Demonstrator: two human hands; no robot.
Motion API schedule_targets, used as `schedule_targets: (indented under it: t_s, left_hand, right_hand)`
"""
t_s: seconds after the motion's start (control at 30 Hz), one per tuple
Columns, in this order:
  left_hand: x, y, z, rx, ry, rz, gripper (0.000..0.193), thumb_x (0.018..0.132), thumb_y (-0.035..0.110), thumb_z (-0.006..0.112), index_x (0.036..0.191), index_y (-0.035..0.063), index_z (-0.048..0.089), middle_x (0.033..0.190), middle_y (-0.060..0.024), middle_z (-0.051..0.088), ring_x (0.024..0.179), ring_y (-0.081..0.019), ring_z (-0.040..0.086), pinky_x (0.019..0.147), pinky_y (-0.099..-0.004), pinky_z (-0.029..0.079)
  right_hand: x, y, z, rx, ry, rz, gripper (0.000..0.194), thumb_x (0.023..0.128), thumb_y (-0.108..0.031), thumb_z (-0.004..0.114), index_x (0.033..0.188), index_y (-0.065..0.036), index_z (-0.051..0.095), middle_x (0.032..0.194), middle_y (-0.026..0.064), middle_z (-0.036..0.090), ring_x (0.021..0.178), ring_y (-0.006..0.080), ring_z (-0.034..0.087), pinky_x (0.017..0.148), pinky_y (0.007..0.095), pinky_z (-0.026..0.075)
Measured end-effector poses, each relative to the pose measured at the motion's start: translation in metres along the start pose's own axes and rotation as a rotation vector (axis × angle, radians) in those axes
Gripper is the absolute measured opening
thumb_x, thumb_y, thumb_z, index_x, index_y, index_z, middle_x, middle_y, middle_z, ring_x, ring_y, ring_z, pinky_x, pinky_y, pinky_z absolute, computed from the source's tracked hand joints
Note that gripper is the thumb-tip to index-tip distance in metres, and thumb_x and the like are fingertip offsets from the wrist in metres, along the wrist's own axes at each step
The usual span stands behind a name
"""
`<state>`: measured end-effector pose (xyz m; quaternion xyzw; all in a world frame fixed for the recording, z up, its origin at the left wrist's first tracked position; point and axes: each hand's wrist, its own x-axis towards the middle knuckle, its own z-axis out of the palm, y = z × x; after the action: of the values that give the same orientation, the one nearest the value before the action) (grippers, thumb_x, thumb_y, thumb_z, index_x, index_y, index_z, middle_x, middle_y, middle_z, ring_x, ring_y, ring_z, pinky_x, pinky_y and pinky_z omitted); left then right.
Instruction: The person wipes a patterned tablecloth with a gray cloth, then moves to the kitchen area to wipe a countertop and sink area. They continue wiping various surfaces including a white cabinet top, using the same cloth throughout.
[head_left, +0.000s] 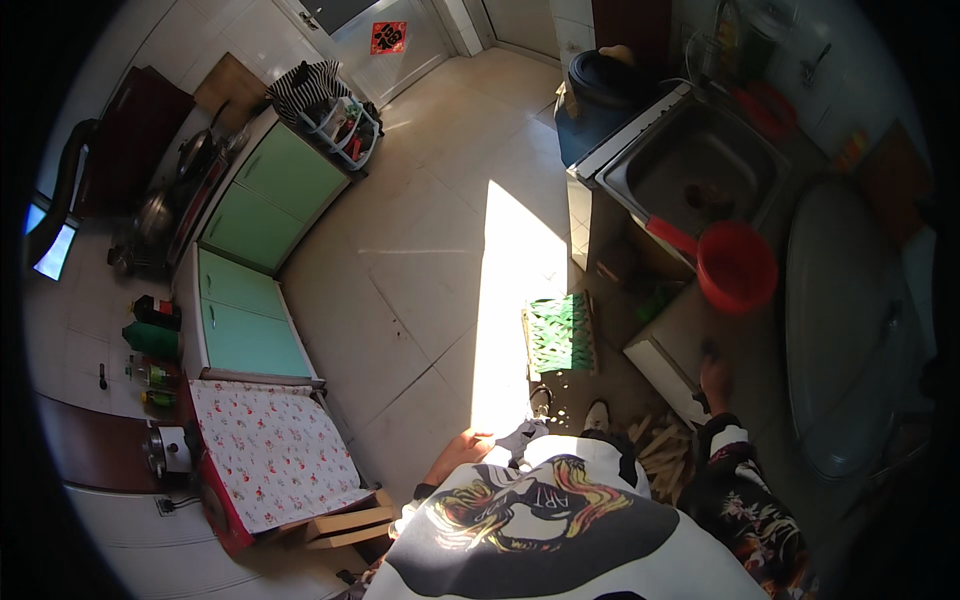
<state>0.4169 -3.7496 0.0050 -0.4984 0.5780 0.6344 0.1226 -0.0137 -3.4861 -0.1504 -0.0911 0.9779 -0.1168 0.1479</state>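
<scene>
My right hand (718, 379) reaches over the counter beside the stove-like ledge (675, 330), its fingers pointing away from me. A small dark thing (709, 348) shows at its fingertips; whether I hold it is too dim to tell. Just beyond sits a red plastic water ladle (739, 281), its handle lying across the corner of the metal sink (660, 165). My left hand (469, 448) is low in front of my printed apron (540, 510), partly in sunlight. Grey fabric (523, 439) lies beside it, and its grip is unclear.
A folding stool with a green woven seat (559, 334) stands by my feet. Split firewood (664, 454) is under the counter on the right. A large round lid (847, 330) lies beyond. Green cabinets (255, 315) and a flowered cloth-covered table (277, 457) line the left.
</scene>
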Motion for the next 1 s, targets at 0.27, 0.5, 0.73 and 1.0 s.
schedule_targets:
  t_s: [0.27, 0.5, 0.73, 1.0]
  left_hand:
    - [0.003, 0.025, -0.002, -0.08, -0.071, 0.027, 0.029, 0.087, 0.009, 0.051, 0.112, -0.0039, 0.045, 0.09, -0.0078, 0.058, 0.081, -0.0101, 0.054, 0.071, -0.0223, 0.044]
    - [0.041, 0.014, -0.018, 0.016, -0.095, 0.079, 0.027, 0.086, 0.007, 0.053, 0.111, -0.0011, 0.047, 0.082, -0.0023, 0.056, 0.069, -0.0051, 0.048, 0.062, -0.0184, 0.04]
    - [0.059, 0.015, -0.026, -0.01, -0.195, 0.171, 0.028, 0.087, 0.008, 0.053, 0.113, -0.0005, 0.047, 0.08, -0.0002, 0.054, 0.066, -0.0035, 0.044, 0.062, -0.0162, 0.037]
    - [0.062, 0.018, -0.028, 0.016, -0.204, 0.266, 0.026, 0.087, 0.007, 0.052, 0.112, -0.0004, 0.049, 0.083, -0.0015, 0.057, 0.07, -0.0043, 0.049, 0.066, -0.0168, 0.04]
  right_hand:
    - [0.016, 0.0, 0.004, 0.454, 0.032, 0.074, 0.048, 0.086, -0.038, 0.039, 0.099, 0.005, 0.055, 0.097, 0.0289, 0.055, 0.094, 0.0374, 0.054, 0.074, 0.0459, 0.042]
    - [-0.056, -0.009, -0.004, 0.332, 0.14, 0.088, 0.042, 0.086, -0.037, 0.044, 0.06, -0.006, 0.056, 0.041, 0.0062, 0.041, 0.034, 0.0229, 0.036, 0.037, 0.0398, 0.032]
    - [-0.098, 0.057, -0.025, 0.693, 0.202, 0.445, 0.05, 0.085, -0.046, 0.044, 0.067, 0.0, 0.054, 0.057, 0.0128, 0.047, 0.054, 0.0308, 0.046, 0.058, 0.0482, 0.036]
    - [-0.073, 0.129, -0.016, 0.252, 0.073, 0.563, 0.037, 0.088, -0.031, 0.04, 0.07, -0.004, 0.058, 0.065, 0.0142, 0.053, 0.059, 0.0261, 0.05, 0.061, 0.046, 0.041]
